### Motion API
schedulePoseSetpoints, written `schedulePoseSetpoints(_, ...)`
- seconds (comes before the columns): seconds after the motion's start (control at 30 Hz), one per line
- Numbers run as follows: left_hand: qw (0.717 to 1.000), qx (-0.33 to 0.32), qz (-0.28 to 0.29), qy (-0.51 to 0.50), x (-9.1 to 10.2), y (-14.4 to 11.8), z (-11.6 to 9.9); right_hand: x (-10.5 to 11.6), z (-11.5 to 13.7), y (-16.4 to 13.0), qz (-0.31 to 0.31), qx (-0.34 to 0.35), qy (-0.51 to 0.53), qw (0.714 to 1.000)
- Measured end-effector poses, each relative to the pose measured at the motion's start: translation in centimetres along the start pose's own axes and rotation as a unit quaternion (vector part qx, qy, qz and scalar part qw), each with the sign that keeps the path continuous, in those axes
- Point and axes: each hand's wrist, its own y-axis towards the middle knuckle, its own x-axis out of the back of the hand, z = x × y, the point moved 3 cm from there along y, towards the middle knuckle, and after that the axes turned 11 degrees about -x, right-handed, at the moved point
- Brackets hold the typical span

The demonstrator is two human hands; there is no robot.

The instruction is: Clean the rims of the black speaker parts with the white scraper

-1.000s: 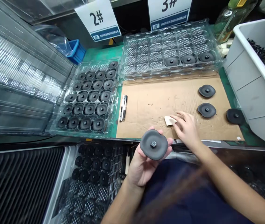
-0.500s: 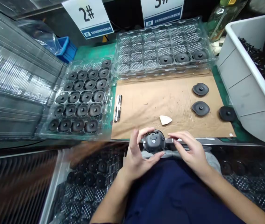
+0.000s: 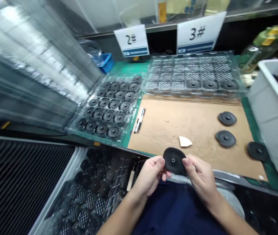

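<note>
Both hands, the left hand (image 3: pixel 151 174) and the right hand (image 3: pixel 200 178), hold one black disc (image 3: pixel 173 161) by its edges, just before the cardboard sheet (image 3: pixel 197 130) on the desk (image 3: pixel 129 67).

This is a factory assembly station. Numbered station signs (image 3: pixel 132 40) stand at the top centre, clear blister trays (image 3: pixel 109 107) filled with identical black discs sit in rows left of centre, and a white parts bin (image 3: pixel 273 114) crowds the right edge of the green worktop (image 3: pixel 126 68).

A white wedge (image 3: pixel 185 141) lies on brown cardboard (image 3: pixel 197 130); pens (image 3: pixel 139 116) rest just beside it.
</note>
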Motion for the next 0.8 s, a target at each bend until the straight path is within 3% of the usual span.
schedulePoseSetpoints(0.1, 0.997, 0.029, -0.063, 0.041, 3.2, -1.7, 2.9, -2.1, -2.0, -0.6, 0.104, -0.002, -0.029, 0.994)
schedulePoseSetpoints(0.2, 0.974, 0.082, -0.165, 0.129, 10.0, -5.8, 6.3, -3.0, -5.3, -0.5, 0.140, 0.017, -0.074, 0.987)
schedulePoseSetpoints(0.33, 0.890, 0.141, -0.339, 0.269, 20.5, -15.4, 9.6, -3.6, -9.6, 0.7, 0.194, 0.000, -0.176, 0.965)
schedulePoseSetpoints(0.43, 0.822, 0.177, -0.423, 0.339, 25.4, -22.2, 11.8, -3.8, -10.5, 1.5, 0.239, -0.008, -0.210, 0.948)
schedulePoseSetpoints(0.5, 0.789, 0.187, -0.453, 0.371, 26.9, -25.0, 13.6, -3.7, -10.2, 1.9, 0.247, -0.024, -0.226, 0.942)
schedulePoseSetpoints(0.57, 0.769, 0.186, -0.468, 0.393, 27.1, -26.2, 15.7, -3.7, -9.9, 2.1, 0.247, -0.045, -0.240, 0.938)
schedulePoseSetpoints(0.7, 0.740, 0.168, -0.496, 0.422, 25.7, -26.1, 19.9, -3.9, -10.4, 1.9, 0.235, -0.058, -0.254, 0.936)
schedulePoseSetpoints(0.8, 0.711, 0.139, -0.529, 0.442, 24.3, -26.1, 21.4, -3.9, -10.9, 1.6, 0.228, -0.044, -0.252, 0.940)
